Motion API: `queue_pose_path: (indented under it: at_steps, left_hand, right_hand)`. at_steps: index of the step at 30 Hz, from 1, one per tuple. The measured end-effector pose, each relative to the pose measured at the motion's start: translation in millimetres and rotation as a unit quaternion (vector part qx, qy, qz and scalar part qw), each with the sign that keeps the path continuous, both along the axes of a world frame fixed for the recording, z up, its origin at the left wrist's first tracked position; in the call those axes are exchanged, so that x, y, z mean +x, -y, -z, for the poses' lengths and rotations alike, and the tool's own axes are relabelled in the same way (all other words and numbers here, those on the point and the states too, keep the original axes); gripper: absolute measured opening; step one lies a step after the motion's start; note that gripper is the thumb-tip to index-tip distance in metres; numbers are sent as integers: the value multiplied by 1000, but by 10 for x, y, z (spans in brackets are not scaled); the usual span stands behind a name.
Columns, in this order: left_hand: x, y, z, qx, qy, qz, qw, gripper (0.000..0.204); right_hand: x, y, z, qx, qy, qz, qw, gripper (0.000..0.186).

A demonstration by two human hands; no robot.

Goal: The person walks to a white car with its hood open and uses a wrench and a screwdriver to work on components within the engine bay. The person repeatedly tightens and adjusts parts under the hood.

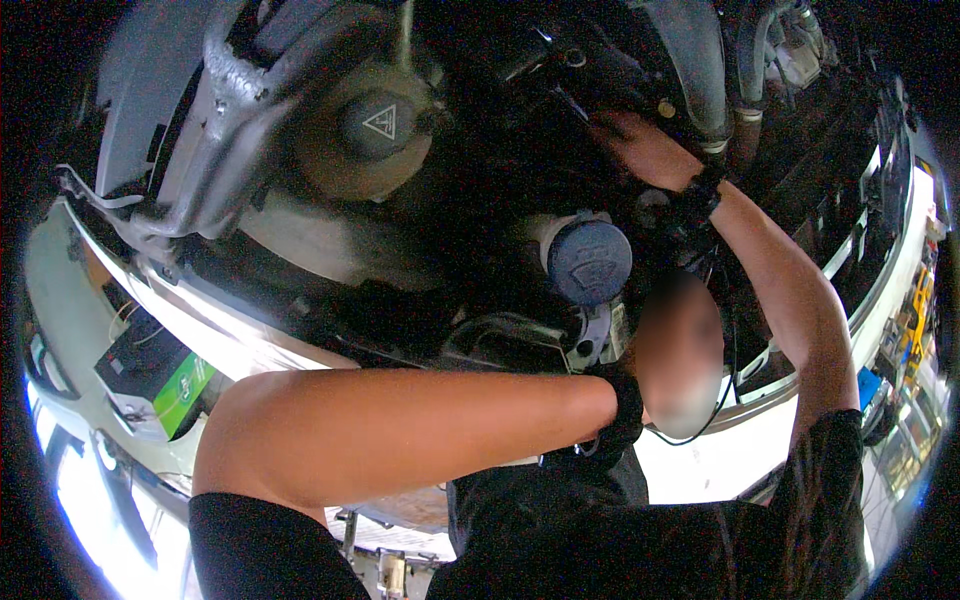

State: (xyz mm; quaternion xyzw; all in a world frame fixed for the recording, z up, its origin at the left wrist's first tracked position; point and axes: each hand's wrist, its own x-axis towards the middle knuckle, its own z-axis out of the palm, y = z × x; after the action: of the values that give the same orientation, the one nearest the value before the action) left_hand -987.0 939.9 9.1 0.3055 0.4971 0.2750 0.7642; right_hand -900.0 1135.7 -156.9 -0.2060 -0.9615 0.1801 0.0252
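Note:
I am bent over a car's engine bay. My left forearm crosses from the lower left, and my left hand [682, 355] is at the bay's front edge, beside the blue washer fluid cap [590, 262]. It is smeared, so its fingers do not show. My right hand [645, 145], below a black wristband [700, 200], reaches deep into the dark bay, next to a grey hose [690, 70]. Its fingers fade into shadow near a thin shiny metal edge [570, 103]; I cannot make out whether it holds anything.
A black coolant cap [380, 122] with a warning triangle tops a beige tank [365, 175] on the left. A thin black cable [733, 370] loops beside my left hand. Past the white body edge [240, 315] lies a black and green box [165, 380]; shelves [910, 400] stand right.

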Motion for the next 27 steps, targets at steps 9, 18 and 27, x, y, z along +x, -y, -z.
queue_pose_path:
  at_steps: [9, 18, 27]
  left_hand:
    - [-42, -21, 3, -6, 21, 6, 1000, 16]
    - [-88, -22, -22, -10, 21, 1, 1000, 18]
    - [-19, 10, 20, 8, 6, 1, 1000, 19]
  right_hand:
    - [-181, -20, 184, -205, 167, 158, 951, 37]
    - [-274, -18, 54, -254, 176, 171, 936, 38]
    - [-221, -14, 263, -227, 182, 153, 944, 34]
